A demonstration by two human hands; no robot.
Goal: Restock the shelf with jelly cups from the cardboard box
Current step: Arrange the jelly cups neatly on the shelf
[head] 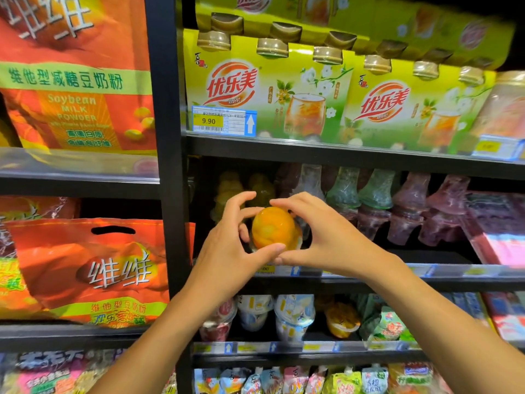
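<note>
Jelly cup [273, 228], orange, gripped between left hand [227, 245] and right hand [321, 237] at shelf [397, 280] front

Jelly stacks [377, 200] behind (crowded) — front free

jelly cup [273, 228]: glossy clear plastic | shelf [341, 151]: matt black, probably metal

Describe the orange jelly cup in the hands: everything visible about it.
The orange jelly cup is a rounded, clear plastic cup with glossy orange-yellow filling, its domed end facing the camera. Both hands hold it: the left hand on its left side, the right hand on its right. It sits before the middle shelf, in front of yellowish stacked cups.
</note>
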